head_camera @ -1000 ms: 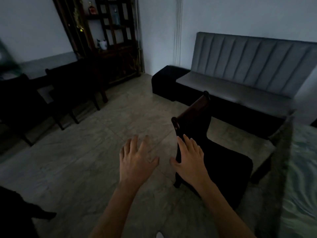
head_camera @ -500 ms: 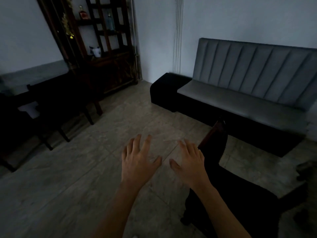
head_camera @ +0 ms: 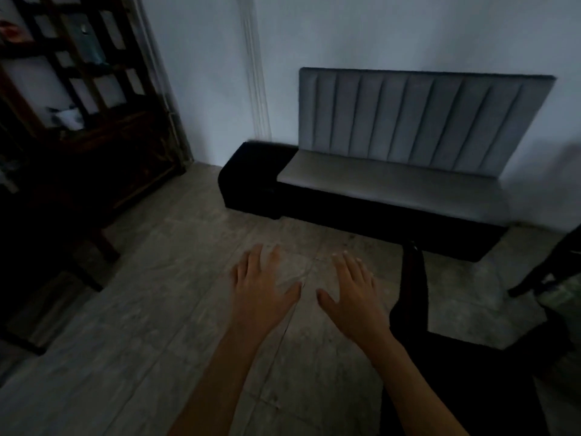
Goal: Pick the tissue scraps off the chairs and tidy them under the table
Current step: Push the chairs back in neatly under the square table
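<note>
The room is dim. A grey sofa (head_camera: 399, 171) runs along the far wall, a dark shelf unit (head_camera: 78, 99) fills the left corner, and pale tiled floor (head_camera: 141, 325) lies between. Low on the right stands a dark chair (head_camera: 446, 357), its back post rising just beside the right forearm; a second chair's legs (head_camera: 544, 269) show at the right edge.

No tissue scraps can be made out on either chair; the seats are too dark to read, so where the scraps lie cannot be told. The desk is not clearly in view.

Tissue should be feather-light, soft and easily torn, so a gentle fingertip pinch at the middle of each scrap would likely do. The chair looks stiff and fairly heavy, best taken by the top of its back.

The left hand (head_camera: 261, 291) and right hand (head_camera: 352, 297) hover palm-down over the floor, fingers spread wide, holding nothing, thumbs pointing toward each other.
</note>
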{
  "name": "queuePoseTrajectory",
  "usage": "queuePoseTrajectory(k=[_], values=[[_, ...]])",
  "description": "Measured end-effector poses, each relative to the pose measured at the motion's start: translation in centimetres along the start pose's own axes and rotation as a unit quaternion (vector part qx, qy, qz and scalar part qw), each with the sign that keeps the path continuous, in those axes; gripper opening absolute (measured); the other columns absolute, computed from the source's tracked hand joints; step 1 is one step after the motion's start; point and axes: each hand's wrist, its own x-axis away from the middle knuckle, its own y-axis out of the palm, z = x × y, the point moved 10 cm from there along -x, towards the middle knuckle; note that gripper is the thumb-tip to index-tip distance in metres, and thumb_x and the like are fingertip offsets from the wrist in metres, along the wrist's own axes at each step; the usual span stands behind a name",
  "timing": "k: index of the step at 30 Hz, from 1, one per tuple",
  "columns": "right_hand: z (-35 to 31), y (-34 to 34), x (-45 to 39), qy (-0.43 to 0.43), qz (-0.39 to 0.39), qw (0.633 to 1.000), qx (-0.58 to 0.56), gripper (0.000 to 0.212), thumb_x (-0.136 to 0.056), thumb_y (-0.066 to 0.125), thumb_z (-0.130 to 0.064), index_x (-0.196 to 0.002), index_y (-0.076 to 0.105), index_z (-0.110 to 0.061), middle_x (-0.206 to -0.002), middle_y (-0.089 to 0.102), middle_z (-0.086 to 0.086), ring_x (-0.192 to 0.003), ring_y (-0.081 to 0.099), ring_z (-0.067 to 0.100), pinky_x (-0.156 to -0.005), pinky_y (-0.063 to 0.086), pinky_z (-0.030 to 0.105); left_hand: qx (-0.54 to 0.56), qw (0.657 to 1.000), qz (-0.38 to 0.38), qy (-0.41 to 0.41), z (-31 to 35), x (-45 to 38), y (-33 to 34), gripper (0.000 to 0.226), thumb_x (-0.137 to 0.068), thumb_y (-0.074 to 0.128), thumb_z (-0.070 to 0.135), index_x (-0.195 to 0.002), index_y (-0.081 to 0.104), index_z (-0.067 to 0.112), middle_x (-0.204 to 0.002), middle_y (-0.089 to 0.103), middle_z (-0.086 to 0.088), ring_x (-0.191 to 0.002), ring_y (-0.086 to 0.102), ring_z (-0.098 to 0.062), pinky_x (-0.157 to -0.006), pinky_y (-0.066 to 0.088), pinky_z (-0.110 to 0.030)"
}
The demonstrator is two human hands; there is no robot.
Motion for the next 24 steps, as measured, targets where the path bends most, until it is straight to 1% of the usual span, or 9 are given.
queuePoseTrajectory(k=[2, 5, 7, 10, 14, 16, 19, 24], values=[[1.1, -0.1, -2.1, 0.025, 0.011, 1.000, 0.002, 0.079, -0.089, 0.046, -0.058, -0.153, 0.017, -0.022, -0.164, 0.014, 0.005, -0.150, 0.010, 0.029, -0.119, 0.013, 0.049, 0.027, 0.999, -0.008, 0.021, 0.4, -3.1, 1.2, 0.082, -0.073, 0.040, 0.073, -0.144, 0.020, 0.038, -0.154, 0.028, -0.006, -0.140, 0.025, -0.028, -0.113, 0.025, -0.050], [3.7, -0.6, -5.0, 0.079, 0.029, 0.996, 0.004, 0.080, -0.090, 0.049, -0.056, -0.154, 0.014, -0.024, -0.164, 0.011, 0.003, -0.151, 0.006, 0.027, -0.119, 0.010, 0.049, 0.033, 0.996, -0.016, 0.075, 2.2, -7.5, 3.6, 0.084, -0.074, 0.043, 0.073, -0.147, 0.022, 0.036, -0.154, 0.030, -0.007, -0.140, 0.028, -0.026, -0.113, 0.026, -0.048], [5.7, -1.3, -6.6, 0.107, 0.053, 0.993, 0.011, 0.079, -0.089, 0.050, -0.056, -0.154, 0.016, -0.025, -0.164, 0.013, 0.003, -0.151, 0.008, 0.027, -0.119, 0.011, 0.049, 0.037, 0.994, -0.027, 0.104, 3.9, -10.4, 5.5, 0.086, -0.075, 0.043, 0.074, -0.149, 0.023, 0.035, -0.155, 0.030, -0.007, -0.141, 0.029, -0.026, -0.112, 0.026, -0.047], [9.1, -2.0, -8.9, 0.153, 0.080, 0.985, 0.022, 0.079, -0.088, 0.049, -0.057, -0.153, 0.018, -0.025, -0.163, 0.016, 0.003, -0.150, 0.010, 0.028, -0.118, 0.013, 0.049, 0.049, 0.987, -0.046, 0.149, 7.0, -14.4, 8.6, 0.087, -0.077, 0.044, 0.073, -0.152, 0.022, 0.034, -0.158, 0.028, -0.008, -0.144, 0.026, -0.028, -0.114, 0.025, -0.048], [14.0, -2.9, -11.3, 0.208, 0.110, 0.972, 0.012, 0.080, -0.088, 0.055, -0.052, -0.154, 0.020, -0.023, -0.163, 0.017, 0.005, -0.150, 0.010, 0.028, -0.119, 0.013, 0.051, 0.073, 0.974, -0.073, 0.204, 11.7, -18.9, 12.4, 0.085, -0.079, 0.045, 0.072, -0.152, 0.018, 0.038, -0.160, 0.024, -0.006, -0.147, 0.020, -0.026, -0.116, 0.020, -0.046], [16.5, -3.5, -11.8, 0.244, 0.127, 0.961, 0.002, 0.080, -0.088, 0.055, -0.052, -0.154, 0.019, -0.024, -0.163, 0.017, 0.004, -0.150, 0.010, 0.027, -0.119, 0.013, 0.050, 0.085, 0.965, -0.095, 0.228, 14.5, -20.5, 14.3, 0.084, -0.079, 0.043, 0.073, -0.151, 0.018, 0.039, -0.160, 0.022, -0.006, -0.147, 0.018, -0.027, -0.116, 0.019, -0.045], [20.1, -4.4, -11.7, 0.300, 0.151, 0.942, -0.011, 0.079, -0.089, 0.052, -0.054, -0.154, 0.017, -0.025, -0.164, 0.013, -0.001, -0.151, 0.007, 0.024, -0.119, 0.010, 0.047, 0.104, 0.950, -0.123, 0.266, 18.5, -22.1, 16.9, 0.085, -0.078, 0.040, 0.073, -0.152, 0.019, 0.038, -0.161, 0.022, -0.006, -0.148, 0.016, -0.027, -0.116, 0.022, -0.045], [24.6, -7.1, -8.9, 0.397, 0.188, 0.898, 0.013, 0.076, -0.091, 0.049, -0.056, -0.153, 0.019, -0.025, -0.164, 0.016, 0.001, -0.151, 0.011, 0.025, -0.120, 0.015, 0.049, 0.117, 0.916, -0.154, 0.351, 26.2, -23.0, 20.3, 0.083, -0.080, 0.040, 0.075, -0.151, 0.019, 0.039, -0.161, 0.023, -0.004, -0.148, 0.017, -0.025, -0.116, 0.021, -0.045]])
